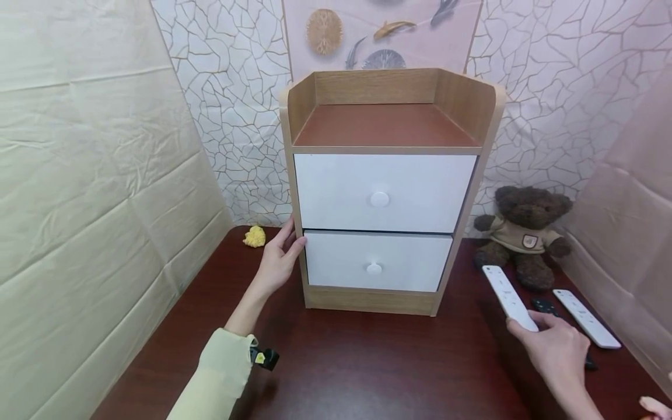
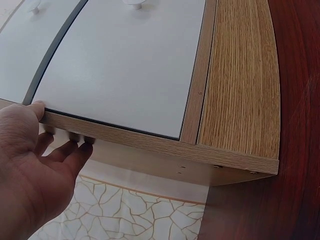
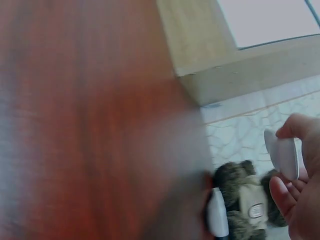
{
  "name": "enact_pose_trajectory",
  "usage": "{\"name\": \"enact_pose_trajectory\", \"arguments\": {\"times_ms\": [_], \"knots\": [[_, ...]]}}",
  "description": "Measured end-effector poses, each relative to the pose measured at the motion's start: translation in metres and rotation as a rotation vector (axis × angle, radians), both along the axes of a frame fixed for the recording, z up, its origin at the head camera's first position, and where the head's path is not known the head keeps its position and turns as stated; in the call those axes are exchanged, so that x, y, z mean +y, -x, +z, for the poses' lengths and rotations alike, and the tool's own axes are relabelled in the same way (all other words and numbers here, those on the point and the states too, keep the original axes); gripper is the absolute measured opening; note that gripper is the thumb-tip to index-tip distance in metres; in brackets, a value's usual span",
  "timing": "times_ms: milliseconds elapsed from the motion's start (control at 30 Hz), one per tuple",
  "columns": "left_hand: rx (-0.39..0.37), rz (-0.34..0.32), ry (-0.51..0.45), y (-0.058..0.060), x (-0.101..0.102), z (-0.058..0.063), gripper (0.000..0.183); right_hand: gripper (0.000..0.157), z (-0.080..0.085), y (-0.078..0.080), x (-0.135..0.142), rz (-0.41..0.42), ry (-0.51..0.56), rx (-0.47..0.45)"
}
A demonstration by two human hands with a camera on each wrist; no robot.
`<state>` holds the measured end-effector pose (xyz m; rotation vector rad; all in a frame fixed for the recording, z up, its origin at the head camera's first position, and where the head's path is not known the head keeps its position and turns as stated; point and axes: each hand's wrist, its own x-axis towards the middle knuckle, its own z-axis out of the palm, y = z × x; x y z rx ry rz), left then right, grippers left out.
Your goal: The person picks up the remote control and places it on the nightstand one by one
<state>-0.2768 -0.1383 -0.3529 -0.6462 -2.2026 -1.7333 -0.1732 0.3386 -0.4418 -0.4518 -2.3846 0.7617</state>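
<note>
A small wooden cabinet [image 1: 388, 128] with two white drawers, both closed, stands upright on the dark red table. My left hand [image 1: 278, 259] grips its left side edge, thumb on the front by the gap between the drawers and fingers round the side panel, as the left wrist view also shows. My right hand [image 1: 559, 347] holds a white remote control [image 1: 506, 294] by its near end, raised in front of the teddy bear [image 1: 530, 233]. Beneath that hand lie a black remote [image 1: 544, 305], partly hidden, and a second white remote [image 1: 588, 319].
A yellow crumpled object [image 1: 254, 237] lies at the table's back left corner. Cream cloth [image 1: 105, 175] walls the left side, and patterned wall covering [image 1: 236, 105] stands behind the cabinet. A pale small object [image 1: 653, 405] shows at the bottom right edge.
</note>
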Motion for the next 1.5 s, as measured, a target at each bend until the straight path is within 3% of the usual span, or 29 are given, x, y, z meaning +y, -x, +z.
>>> {"name": "enact_pose_trajectory", "arguments": {"times_ms": [233, 533, 867, 1100, 1333, 1500], "knots": [[0.005, -0.001, 0.001, -0.001, 0.001, 0.002, 0.062, 0.042, 0.026, 0.001, -0.001, 0.004, -0.032, 0.140], [0.007, 0.008, 0.002, 0.023, -0.005, -0.021, 0.064, 0.043, 0.063, -0.005, -0.008, 0.008, 0.011, 0.261], [0.069, -0.006, -0.008, 0.025, -0.006, -0.025, 0.064, 0.043, 0.090, -0.015, -0.025, 0.071, 0.062, 0.455], [0.057, -0.005, -0.011, 0.026, -0.006, -0.025, 0.064, 0.043, 0.106, -0.015, -0.034, 0.119, -0.029, 0.644], [0.041, 0.000, 0.000, 0.025, -0.007, -0.025, 0.066, 0.040, 0.131, -0.021, -0.060, 0.208, 0.078, 0.808], [0.041, 0.000, 0.006, 0.026, -0.008, -0.025, 0.066, 0.041, 0.144, -0.016, -0.073, 0.259, 0.090, 0.895]]}}
